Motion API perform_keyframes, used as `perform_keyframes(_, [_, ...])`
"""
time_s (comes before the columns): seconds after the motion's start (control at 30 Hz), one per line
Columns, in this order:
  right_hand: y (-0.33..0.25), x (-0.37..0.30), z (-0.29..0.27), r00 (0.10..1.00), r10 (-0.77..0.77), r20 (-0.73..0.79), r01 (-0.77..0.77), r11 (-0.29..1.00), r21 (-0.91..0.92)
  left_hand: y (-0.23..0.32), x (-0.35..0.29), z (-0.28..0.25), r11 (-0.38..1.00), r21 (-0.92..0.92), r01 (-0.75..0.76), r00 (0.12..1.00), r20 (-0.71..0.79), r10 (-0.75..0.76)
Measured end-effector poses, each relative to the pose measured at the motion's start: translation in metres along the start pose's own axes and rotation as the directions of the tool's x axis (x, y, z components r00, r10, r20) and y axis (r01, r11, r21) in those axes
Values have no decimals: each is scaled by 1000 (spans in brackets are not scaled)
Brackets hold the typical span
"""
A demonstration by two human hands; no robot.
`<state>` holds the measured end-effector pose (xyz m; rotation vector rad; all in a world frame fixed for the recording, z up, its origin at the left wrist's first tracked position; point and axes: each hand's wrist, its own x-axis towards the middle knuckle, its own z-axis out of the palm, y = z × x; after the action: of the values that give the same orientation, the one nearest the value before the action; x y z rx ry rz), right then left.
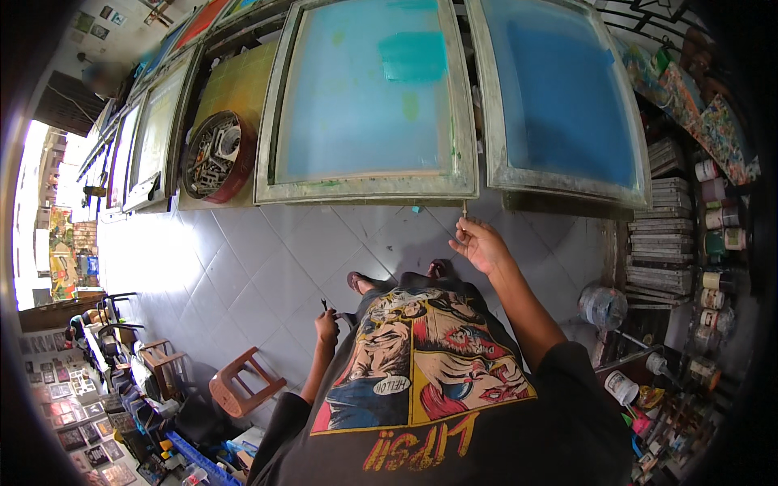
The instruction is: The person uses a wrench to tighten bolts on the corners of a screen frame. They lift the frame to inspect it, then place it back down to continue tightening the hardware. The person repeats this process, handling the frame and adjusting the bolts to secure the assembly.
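Under you: the grey tiled floor (308, 235). Biggest thing ahead is the pale-blue mesh screen in a worn greyish frame (361, 113), w/ a teal patch (413, 57) toward its R edge. Just R of that, the deep-blue mesh screen in a similar frame (567, 105). L of the pale one, a yellowish-green flat panel (243, 77); at its near edge, a round dark-red tub (234, 186) full of small metal hardware (212, 166). Past the deep-blue screen's near R corner, a stack of grey slabs (660, 251). On the floor to your L, a brown plastic stool (228, 394).

Your R hand (480, 245) is up nr the pale screen's near R corner: thumb & forefinger pinched on the lower end of a thin metal-coloured rod (464, 210), other fingers loosely bent. Rod is upright in view, right by that corner; can't tell if it's attached. Your L hand (326, 326) is low by your L side, well apart from the screens, fingers closed round a small dark fork-tipped tool (324, 305), tip poking out.
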<state>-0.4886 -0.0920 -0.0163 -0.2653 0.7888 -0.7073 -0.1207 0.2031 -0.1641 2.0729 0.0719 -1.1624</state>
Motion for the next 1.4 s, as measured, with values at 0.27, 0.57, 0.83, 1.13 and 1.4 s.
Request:
perform_keyframes(0.27, [-7,-17,24,999,26,44,-27,1000,9,9,-5,-18,998,-59,22,998,-50,-25])
perform_keyframes(0.57, [-1,-13,13,998,-21,-55,22,1000,15,-6,-15,-10,1000,-6,16,999,-40,-16])
perform_keyframes(0.83, [5,-7,17,988,-54,-143,44,996,-77,-4,-15,-10,999,34,3,998,-55,-1])
perform_keyframes(1.13, [0,-19,17,992,-65,-112,69,997,35,-16,-9,-21,997,75,-11,999,-49,15])
perform_keyframes(1.4, [-6,-15,12,968,-127,-217,116,991,-63,-12,-8,-20,992,122,-13,999,-42,18])
